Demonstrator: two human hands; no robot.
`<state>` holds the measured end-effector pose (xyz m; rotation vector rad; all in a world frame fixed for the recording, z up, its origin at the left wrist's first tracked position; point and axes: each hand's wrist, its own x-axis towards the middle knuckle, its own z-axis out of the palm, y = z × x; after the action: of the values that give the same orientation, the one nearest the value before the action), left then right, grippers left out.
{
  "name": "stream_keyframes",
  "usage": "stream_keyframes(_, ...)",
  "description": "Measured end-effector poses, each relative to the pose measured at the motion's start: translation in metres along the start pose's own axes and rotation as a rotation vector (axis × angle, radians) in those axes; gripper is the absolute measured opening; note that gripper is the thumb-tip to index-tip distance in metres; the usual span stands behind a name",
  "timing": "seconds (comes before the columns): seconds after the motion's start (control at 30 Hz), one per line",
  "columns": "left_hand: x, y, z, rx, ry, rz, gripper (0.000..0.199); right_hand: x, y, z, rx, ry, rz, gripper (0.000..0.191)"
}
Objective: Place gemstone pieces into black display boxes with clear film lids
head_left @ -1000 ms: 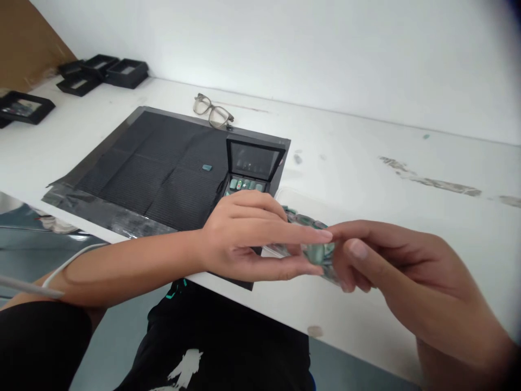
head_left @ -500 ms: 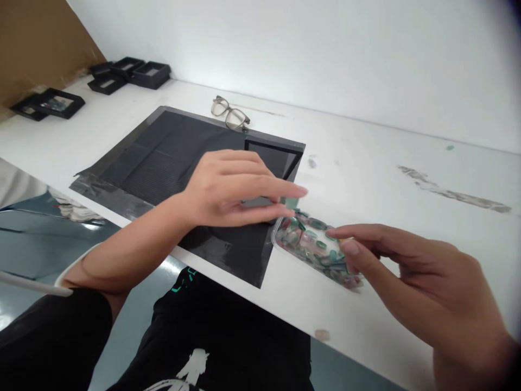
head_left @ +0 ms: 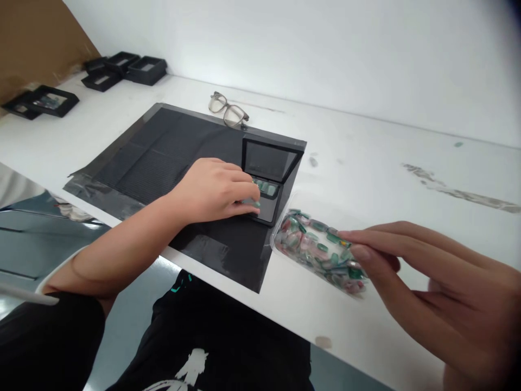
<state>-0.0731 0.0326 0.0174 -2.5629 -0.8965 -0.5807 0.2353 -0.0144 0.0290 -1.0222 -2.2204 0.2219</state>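
My left hand [head_left: 220, 190] is over a small black box with its lid raised [head_left: 271, 157]. Its thumb and forefinger are closed on a pale green stone [head_left: 256, 203], mostly hidden by the fingers. Several green stones [head_left: 268, 188] lie in a row along the back of the box's grey tray [head_left: 268, 209]. To the right, a clear plastic container [head_left: 275, 247] holds many glossy green, pink and clear stones [head_left: 303, 241]. My right hand [head_left: 431, 282] reaches over that container's right end, thumb and forefinger pinched at the stones; what lies between them cannot be made out.
The open box rests on a black mat [head_left: 163, 146] on the white table [head_left: 366, 174]. Eyeglasses [head_left: 228, 109] lie behind the mat. Several black boxes [head_left: 148, 70] stand at the far left, near a brown panel [head_left: 32, 43]. A white wall [head_left: 305, 54] bounds the back.
My left hand has moved left from beside the stone container to the open black box, carrying the pale green stone. My right hand stays at the container, shifted slightly right.
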Motion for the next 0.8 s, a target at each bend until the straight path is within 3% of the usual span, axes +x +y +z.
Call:
stream_keyframes(0.33, -0.001, 0.005, 0.000, 0.058, 0.074, 0.025, 0.016, -0.005, 0.007, -0.003, -0.052, -0.028, -0.035, 0.020)
stream_keyframes(0.6, 0.001, 0.010, 0.002, -0.023, -0.060, 0.104, 0.024, -0.002, 0.008, -0.004, -0.075, -0.045, -0.099, 0.020)
stream_keyframes(0.8, 0.001, 0.010, 0.002, -0.146, -0.211, 0.050, 0.030, -0.002, 0.012, -0.002, -0.086, -0.056, -0.105, 0.020)
